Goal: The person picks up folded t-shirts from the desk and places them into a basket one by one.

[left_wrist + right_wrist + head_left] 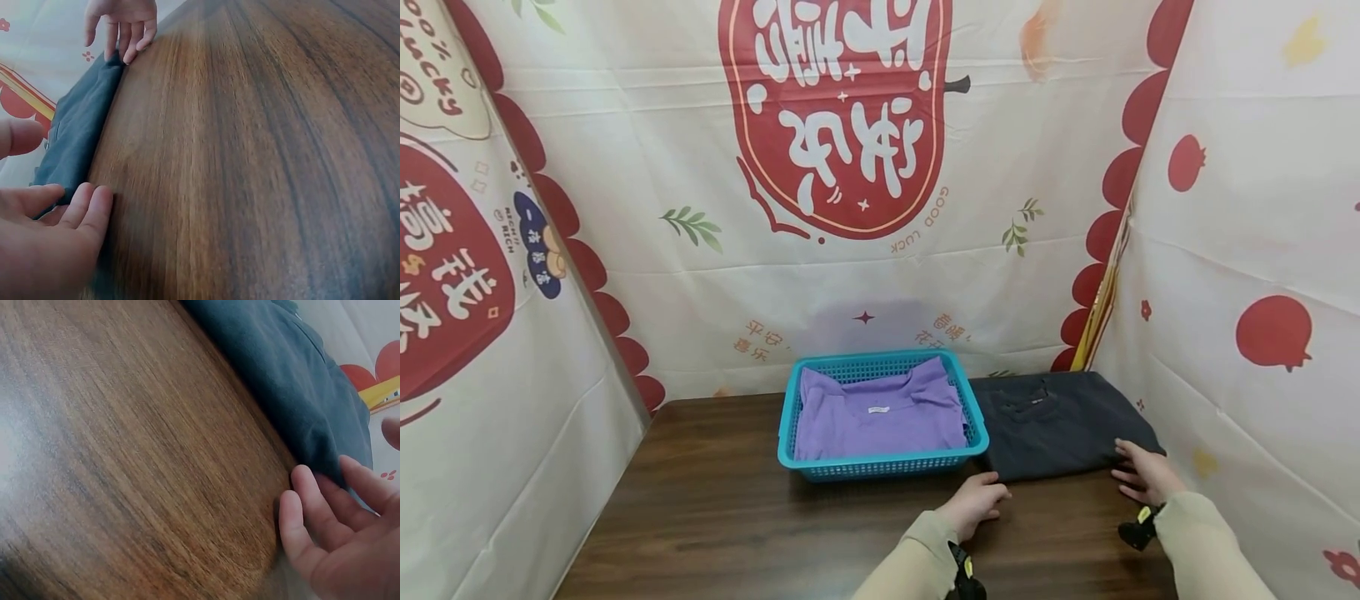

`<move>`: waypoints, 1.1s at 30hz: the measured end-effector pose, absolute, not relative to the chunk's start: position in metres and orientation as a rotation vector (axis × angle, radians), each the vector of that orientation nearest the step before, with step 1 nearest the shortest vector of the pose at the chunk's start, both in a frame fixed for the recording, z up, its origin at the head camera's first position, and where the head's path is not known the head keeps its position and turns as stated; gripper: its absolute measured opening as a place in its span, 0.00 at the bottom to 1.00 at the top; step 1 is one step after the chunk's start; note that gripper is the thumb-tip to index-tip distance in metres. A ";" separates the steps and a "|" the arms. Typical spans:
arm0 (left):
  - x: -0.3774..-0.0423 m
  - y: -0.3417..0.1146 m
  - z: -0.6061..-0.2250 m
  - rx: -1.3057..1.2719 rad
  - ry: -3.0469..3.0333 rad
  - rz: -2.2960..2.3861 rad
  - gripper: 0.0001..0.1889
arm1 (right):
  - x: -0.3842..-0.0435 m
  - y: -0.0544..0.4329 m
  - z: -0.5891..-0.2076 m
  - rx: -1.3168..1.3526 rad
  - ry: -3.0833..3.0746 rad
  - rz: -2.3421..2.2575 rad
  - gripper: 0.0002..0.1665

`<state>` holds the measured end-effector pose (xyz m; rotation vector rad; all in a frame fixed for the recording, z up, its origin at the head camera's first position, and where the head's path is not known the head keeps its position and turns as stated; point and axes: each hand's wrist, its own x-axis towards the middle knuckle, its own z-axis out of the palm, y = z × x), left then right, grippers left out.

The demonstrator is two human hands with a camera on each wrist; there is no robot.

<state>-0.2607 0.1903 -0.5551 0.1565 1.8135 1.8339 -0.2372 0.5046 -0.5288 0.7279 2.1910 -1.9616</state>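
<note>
A dark grey folded garment (1067, 429) lies flat on the table at the right, beside the basket. My left hand (973, 504) is at its near left corner; in the left wrist view the fingertips touch the garment's edge (78, 144), and the thumb stays apart from it. At the near right corner, my right hand (1148, 473) has its fingers against the edge, loosely bent, as the right wrist view shows with the garment (281, 381). The right thumb is mostly out of that view.
A blue plastic basket (883, 464) stands left of the garment, holding a folded purple garment (880, 429) with a white label. The brown wooden table (715, 500) runs left and toward me. Printed cloth walls (880, 283) enclose the back and both sides.
</note>
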 end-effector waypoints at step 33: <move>-0.206 0.147 -0.559 0.249 1.678 1.648 0.24 | -0.157 0.513 -0.541 0.770 2.097 -1.912 0.43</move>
